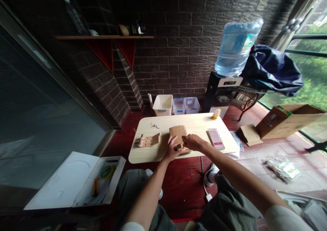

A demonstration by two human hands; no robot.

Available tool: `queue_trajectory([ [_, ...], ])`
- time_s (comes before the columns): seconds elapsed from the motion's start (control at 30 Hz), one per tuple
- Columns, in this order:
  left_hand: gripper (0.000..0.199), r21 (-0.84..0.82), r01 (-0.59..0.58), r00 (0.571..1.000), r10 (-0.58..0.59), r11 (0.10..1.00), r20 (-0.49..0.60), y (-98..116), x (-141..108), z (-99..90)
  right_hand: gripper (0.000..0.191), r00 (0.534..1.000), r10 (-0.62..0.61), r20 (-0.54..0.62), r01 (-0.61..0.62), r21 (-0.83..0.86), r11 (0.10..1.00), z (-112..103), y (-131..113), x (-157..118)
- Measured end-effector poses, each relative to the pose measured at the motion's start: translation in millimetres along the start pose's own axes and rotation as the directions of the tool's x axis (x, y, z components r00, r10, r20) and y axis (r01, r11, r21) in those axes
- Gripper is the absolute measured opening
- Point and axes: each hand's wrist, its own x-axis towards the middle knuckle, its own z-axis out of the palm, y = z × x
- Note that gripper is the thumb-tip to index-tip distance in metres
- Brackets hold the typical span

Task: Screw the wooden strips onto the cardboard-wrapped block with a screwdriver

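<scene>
Possibly, the wood (pixel 177 131) by the counter's (pixel 153 155) near edge could skid if the left hand (pixel 172 152), spread on it, eases; the right hand (pixel 194 142) is curled closed, contents unclear.

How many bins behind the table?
3, along the brick wall: cream bin left, bluish bin middle, purplish bin right. Table may hide more.

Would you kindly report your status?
Left hand on near end of brown rectangular wood-like panel. Right hand curled by its right edge, grip unclear. Pink-screened rectangular phone rightward, untouched.
</scene>
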Motion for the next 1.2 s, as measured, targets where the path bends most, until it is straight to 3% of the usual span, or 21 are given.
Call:
queue_trajectory([
  [0.17,0.024,0.017,-0.008,1.0,0.007,1.0,0.025,2,1,-4.4,0.036,0.999,0.043,-0.023,-0.043,0.005,0.999,6,-1,-2],
  [0.3,0.025,0.006,0.018,0.999,-0.018,1.0,0.036,3,2,-4.7,0.043,1.0,-0.011,-0.02,0.012,0.036,0.999,6,-1,-6],
  [0.5,0.029,0.011,0.005,1.0,-0.005,1.0,0.026,1,1,-3.9,0.03,0.999,-0.033,0.002,0.033,0.03,0.999,5,2,-1],
  [0.67,0.021,0.067,0.0,0.999,-0.003,0.998,0.038,3,1,-6.1,0.037,1.0,0.003,-0.019,-0.002,0.046,0.999,5,1,1],
  [0.9,0.025,0.108,0.002,0.999,-0.008,0.994,0.05,10,1,-8.6,0.039,0.999,-0.008,-0.038,0.01,0.056,0.998,12,3,-5],
  [1.2,0.03,0.199,-0.011,1.0,0.007,0.98,0.021,23,-2,-13.9,0.038,0.999,0.042,-0.006,-0.042,0.062,0.997,6,5,-3],
])
